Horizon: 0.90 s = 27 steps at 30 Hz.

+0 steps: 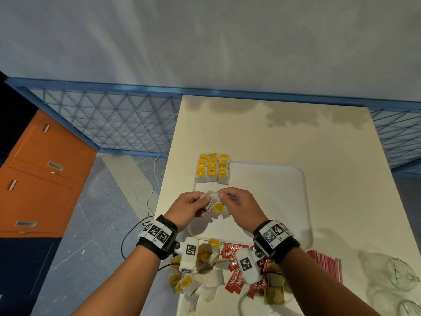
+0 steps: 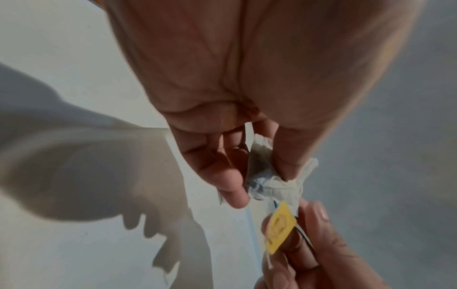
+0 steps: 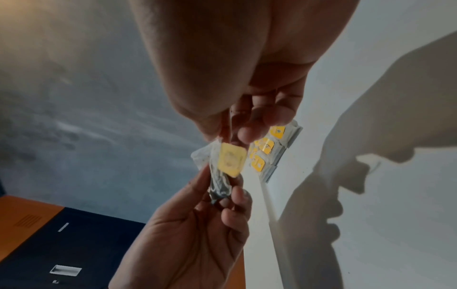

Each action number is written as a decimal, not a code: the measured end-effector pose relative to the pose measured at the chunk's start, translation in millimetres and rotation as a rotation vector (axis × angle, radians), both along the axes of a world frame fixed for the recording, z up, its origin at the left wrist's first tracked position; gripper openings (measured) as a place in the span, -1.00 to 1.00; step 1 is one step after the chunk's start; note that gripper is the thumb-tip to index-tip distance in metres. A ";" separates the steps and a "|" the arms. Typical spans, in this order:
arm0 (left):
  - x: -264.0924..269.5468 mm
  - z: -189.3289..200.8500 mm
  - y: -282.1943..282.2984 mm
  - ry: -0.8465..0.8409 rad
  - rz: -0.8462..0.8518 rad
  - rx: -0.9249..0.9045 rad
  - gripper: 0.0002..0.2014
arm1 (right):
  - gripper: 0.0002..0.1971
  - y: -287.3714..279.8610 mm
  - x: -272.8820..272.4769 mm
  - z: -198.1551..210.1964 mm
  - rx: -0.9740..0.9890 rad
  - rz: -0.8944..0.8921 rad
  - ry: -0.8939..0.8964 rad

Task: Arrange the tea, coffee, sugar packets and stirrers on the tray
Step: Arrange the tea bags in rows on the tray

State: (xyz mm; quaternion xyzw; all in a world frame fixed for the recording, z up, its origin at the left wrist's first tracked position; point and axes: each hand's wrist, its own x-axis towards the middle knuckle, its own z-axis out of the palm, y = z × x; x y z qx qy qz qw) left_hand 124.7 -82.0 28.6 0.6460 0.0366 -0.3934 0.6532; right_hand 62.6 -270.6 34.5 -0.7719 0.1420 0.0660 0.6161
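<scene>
While both hands are working over the tray (image 1: 296, 179), pinching one tea bag (image 1: 210, 197) between them: left hand (image 1: 189, 208) gripping the crumpled paper pouch, right hand (image 1: 239, 206) nipping string and yellow tag (image 1: 218, 207), fingers of both curled tight. Looking like untangling or straightening before laying it down. Progress so far: bags only, sitting in a neat block (image 1: 212, 167) at the tray's far left corner, overhanging the rim a little; rest of the tray taking nothing yet. Still waiting near the table (image 1: 273, 133) edge: loose tea heap (image 1: 205, 270), red coffee sachets (image 1: 237, 281), red stirrers (image 1: 325, 263) lying to the right. Sugar not showing clearly, cannot tell. Judging roughly a quarter done. Glass jars (image 1: 391, 274) standing at the near right, well apart from the tray. Nothing blocking the tray itself; strings tangling in the pile likely slowing each pick.
</scene>
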 end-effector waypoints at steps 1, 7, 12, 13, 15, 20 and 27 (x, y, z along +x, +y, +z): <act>-0.3 -0.5 -0.2 0.012 0.020 -0.010 -0.76 | -0.85 -0.3 -1.1 -0.4 0.018 0.011 0.019; -3.8 -1.3 -4.2 0.058 0.068 -0.031 -0.76 | -0.92 -0.9 -6.9 -2.3 0.050 0.020 0.096; -5.3 -1.0 -7.8 0.016 0.099 0.011 -0.77 | -0.89 -0.6 -7.9 -0.4 0.076 -0.045 0.067; -5.7 -1.2 -9.0 -0.002 0.101 0.021 -0.78 | -0.87 0.3 -7.5 0.2 0.097 -0.061 0.060; -6.3 -3.2 -9.7 -0.037 0.087 0.047 -0.78 | -0.79 2.7 -6.4 3.3 0.159 -0.081 0.055; -8.9 -4.8 -10.0 -0.047 0.044 0.045 -0.73 | -0.74 6.7 -3.2 3.4 0.133 -0.114 0.031; -10.4 -6.7 -7.5 -0.061 -0.026 -0.013 -0.83 | -0.85 10.3 2.7 -11.6 0.051 -0.164 0.076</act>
